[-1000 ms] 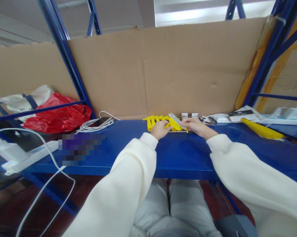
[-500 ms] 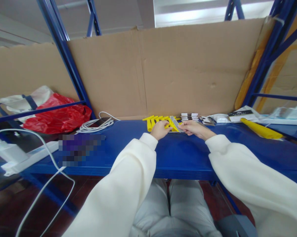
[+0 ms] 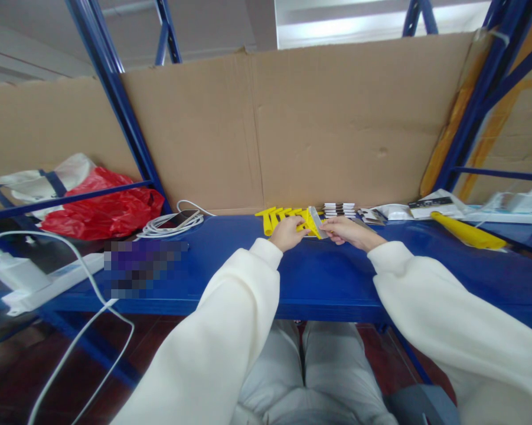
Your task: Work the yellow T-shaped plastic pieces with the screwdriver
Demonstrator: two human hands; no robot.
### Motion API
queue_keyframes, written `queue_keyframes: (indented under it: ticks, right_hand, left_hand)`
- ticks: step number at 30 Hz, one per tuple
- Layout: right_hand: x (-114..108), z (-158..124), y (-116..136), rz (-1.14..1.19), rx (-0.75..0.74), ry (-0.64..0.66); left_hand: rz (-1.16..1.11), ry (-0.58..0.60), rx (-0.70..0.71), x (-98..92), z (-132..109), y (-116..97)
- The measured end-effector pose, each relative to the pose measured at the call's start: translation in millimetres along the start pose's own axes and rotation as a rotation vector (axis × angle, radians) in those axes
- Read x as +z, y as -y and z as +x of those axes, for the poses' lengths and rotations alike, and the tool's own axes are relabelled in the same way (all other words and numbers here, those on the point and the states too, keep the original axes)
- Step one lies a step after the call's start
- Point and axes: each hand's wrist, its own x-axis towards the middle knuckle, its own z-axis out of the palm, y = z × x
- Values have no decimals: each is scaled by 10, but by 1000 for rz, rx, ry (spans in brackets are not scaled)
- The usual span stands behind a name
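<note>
Between my hands, just above the blue shelf top, is a yellow scraper-like tool (image 3: pixel 310 223) with a flat grey strip (image 3: pixel 316 219) along its right side. My left hand (image 3: pixel 287 232) has its fingers closed around the yellow part. My right hand (image 3: pixel 344 231) pinches the lower right end of the strip between thumb and fingers. Several similar yellow tools (image 3: pixel 269 221) lie in a row just behind and left of my left hand. Behind my right hand sits a small stack of white packets with dark bands (image 3: pixel 339 209).
A tall cardboard sheet (image 3: pixel 327 124) closes off the back of the blue shelf (image 3: pixel 230 265). At left are a red plastic bag (image 3: pixel 110 203), a coiled white cable (image 3: pixel 170 225) and a power strip (image 3: pixel 57 286). White packages (image 3: pixel 434 206) and a yellow pouch (image 3: pixel 469 231) lie at right.
The grey strip and yellow tool have turned and shifted slightly to the right between my fingers. Both hands stay in nearly the same place.
</note>
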Motion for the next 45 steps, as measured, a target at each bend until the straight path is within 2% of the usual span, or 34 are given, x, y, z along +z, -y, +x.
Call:
queue_keyframes:
  ticks: [9,21,28,31,34,37,42,45]
  right_hand:
    - [-7,-8,-7,44,-5,19]
    - [-4,-40,29,44,-39,19]
    - [14,-79,65,71,-63,-25]
    - [35,-84,72,66,-51,-39]
    - [45,-82,71,59,-36,-38]
    - [49,-76,69,62,-9,-30]
    - [44,-40,66,172,47,-50]
    - [33,-9,48,148,15,-83]
  left_hand:
    - [13,32,62,-37,10,11]
    - [43,69,67,-83,-3,-37]
    - [61,69,31,-65,-50,-71]
    - [83,82,105,-53,-84,-66]
    - [134,145,175,-51,-96,-60]
    - [170,193,179,-58,-91,-65]
    - [123,195,171,-44,-80,-83]
    - [78,200,194,-8,-80,-100]
